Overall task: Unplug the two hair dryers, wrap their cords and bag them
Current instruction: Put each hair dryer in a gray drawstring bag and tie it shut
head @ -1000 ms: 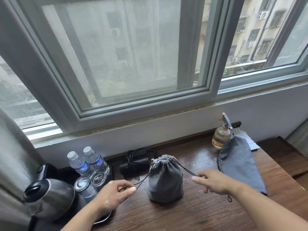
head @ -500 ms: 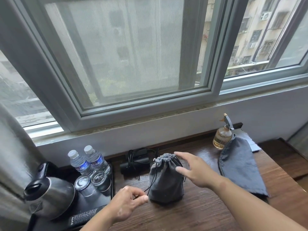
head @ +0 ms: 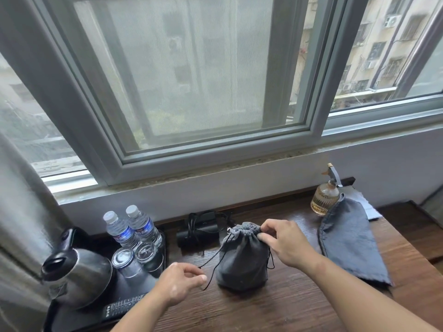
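Standing upright near the front middle of the wooden table (head: 275,312), the full grey bag (head: 242,262) had its neck gathered tight. The right hand (head: 285,245) pinched that puckered neck on its right side with curled fingertips, while the left hand (head: 182,283), fingers curled, nipped the black drawstring (head: 211,258) between thumb and forefinger, drawn out to the left. Just behind the bag lay a black hair dryer (head: 199,232) with its cord wound round it. To the right a second grey bag (head: 347,243) lay flat, its top touching an amber spray bottle (head: 324,200). On the left a dark tray (head: 72,317) held a steel kettle (head: 79,274), two water bottles (head: 131,228), upturned glasses (head: 134,257) and a remote (head: 122,307). Beyond the table rose a white wall, a grey-framed window (head: 215,149) and, outside, apartment blocks.
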`<move>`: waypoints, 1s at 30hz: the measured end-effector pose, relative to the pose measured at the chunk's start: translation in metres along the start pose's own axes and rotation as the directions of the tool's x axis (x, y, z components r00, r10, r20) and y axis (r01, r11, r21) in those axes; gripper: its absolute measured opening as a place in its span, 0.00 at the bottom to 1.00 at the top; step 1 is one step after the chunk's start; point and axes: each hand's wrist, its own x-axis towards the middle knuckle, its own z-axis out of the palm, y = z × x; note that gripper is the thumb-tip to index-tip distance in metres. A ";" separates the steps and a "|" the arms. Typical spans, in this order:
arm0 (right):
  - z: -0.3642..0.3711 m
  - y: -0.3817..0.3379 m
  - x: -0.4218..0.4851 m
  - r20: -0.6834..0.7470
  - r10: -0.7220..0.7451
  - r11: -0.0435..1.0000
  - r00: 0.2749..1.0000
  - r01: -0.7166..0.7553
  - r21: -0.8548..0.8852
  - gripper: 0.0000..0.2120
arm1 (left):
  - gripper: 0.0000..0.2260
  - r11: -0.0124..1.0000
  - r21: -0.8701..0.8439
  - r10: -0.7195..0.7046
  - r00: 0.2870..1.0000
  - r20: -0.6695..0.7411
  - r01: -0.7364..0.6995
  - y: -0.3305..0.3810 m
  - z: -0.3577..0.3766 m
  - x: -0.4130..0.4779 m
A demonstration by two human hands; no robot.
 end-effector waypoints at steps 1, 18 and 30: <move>-0.001 0.001 -0.001 0.006 -0.010 1.000 1.000 0.010 0.005 0.11 | 0.08 0.998 0.059 -0.030 1.000 0.000 0.030 0.001 -0.004 0.001; -0.017 -0.005 -0.010 0.012 0.004 0.997 1.000 -0.003 -0.076 0.05 | 0.07 0.930 -0.038 0.319 0.855 -0.409 -0.365 0.088 0.029 0.021; -0.003 -0.005 -0.015 -0.052 0.050 0.999 0.997 -0.051 -0.011 0.07 | 0.08 0.886 -0.421 0.136 0.976 -0.169 -0.196 0.078 0.041 0.022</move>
